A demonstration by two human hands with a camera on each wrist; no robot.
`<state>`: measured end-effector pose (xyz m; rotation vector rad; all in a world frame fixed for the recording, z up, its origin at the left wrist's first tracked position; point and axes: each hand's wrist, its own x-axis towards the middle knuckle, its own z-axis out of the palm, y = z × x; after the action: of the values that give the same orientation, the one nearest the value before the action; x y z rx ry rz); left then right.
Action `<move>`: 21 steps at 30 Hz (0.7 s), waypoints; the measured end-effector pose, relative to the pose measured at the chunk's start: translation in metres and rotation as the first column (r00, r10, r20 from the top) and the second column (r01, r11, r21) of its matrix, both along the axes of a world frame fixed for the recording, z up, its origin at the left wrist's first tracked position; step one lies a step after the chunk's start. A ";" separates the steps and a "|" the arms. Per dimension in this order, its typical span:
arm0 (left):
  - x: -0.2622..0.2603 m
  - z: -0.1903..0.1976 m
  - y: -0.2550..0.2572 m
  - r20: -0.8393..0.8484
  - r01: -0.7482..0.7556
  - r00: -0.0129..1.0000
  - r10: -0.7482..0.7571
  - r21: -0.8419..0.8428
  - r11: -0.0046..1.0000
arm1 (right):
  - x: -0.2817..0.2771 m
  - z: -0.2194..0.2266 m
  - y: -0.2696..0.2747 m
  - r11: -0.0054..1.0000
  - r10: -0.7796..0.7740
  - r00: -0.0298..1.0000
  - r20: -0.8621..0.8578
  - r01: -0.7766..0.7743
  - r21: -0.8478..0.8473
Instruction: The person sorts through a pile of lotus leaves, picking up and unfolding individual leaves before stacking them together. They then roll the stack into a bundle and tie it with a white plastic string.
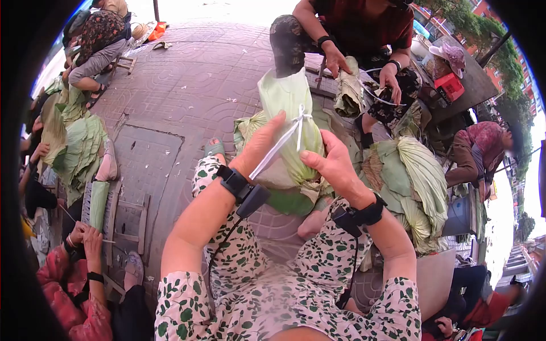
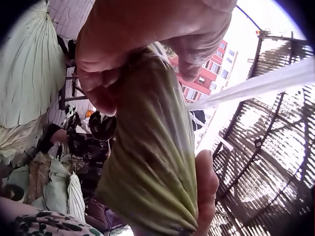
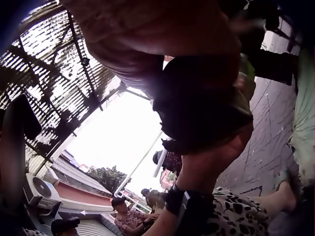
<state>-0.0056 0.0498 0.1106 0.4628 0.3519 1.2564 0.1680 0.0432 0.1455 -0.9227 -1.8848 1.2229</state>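
A long packet of folded pale green leaf (image 1: 284,94) stands between both hands in the head view. A white strip (image 1: 301,116) is knotted round its middle, with a loose end trailing down toward the left wrist. My left hand (image 1: 259,145) grips the packet's left side. From the right, my right hand (image 1: 335,167) holds its lower part, the thumb lying across the front. In the left wrist view the leaf packet (image 2: 152,142) shows twisted veins, with the left fingers (image 2: 96,73) curled over it. The right wrist view shows the packet (image 3: 202,103) mostly in shadow.
Large leaves (image 1: 273,193) lie stacked on the ground in front, and another leaf pile (image 1: 406,187) stands at right. Opposite sits a person (image 1: 364,28) holding a dried leaf roll (image 1: 348,91). At left, another person (image 1: 79,284) works beside a wooden stool (image 1: 133,221).
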 end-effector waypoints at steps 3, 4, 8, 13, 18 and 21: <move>-0.023 -0.022 0.013 -0.085 -0.192 0.980 0.182 -0.137 0.972 | -0.014 -0.001 0.018 0.952 0.220 0.976 -0.002 -0.215 -0.218; -0.027 -0.028 0.016 -0.024 -0.256 0.966 0.257 -0.208 0.944 | -0.013 -0.010 0.031 0.963 0.234 0.971 0.046 -0.225 -0.148; -0.029 -0.013 0.002 -0.097 -0.506 0.862 0.497 -0.093 0.858 | -0.003 -0.029 0.077 0.997 -0.029 0.990 0.137 0.019 0.073; -0.027 -0.019 -0.003 -0.307 -0.625 0.750 0.586 -0.038 0.779 | -0.009 -0.019 0.079 0.965 0.068 0.998 -0.005 -0.067 -0.254; -0.023 -0.032 -0.002 -0.406 -0.677 0.662 0.630 0.038 0.735 | -0.034 -0.031 0.068 0.966 0.231 0.931 0.282 -0.185 -0.180; -0.019 -0.038 0.000 -0.486 -0.696 0.576 0.657 0.130 0.706 | -0.041 -0.041 0.068 0.980 0.172 0.905 0.389 -0.195 0.021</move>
<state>-0.0241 0.0493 0.0729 0.6187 1.1129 1.8631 0.1272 0.1109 0.1041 -1.0296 -2.3537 1.1453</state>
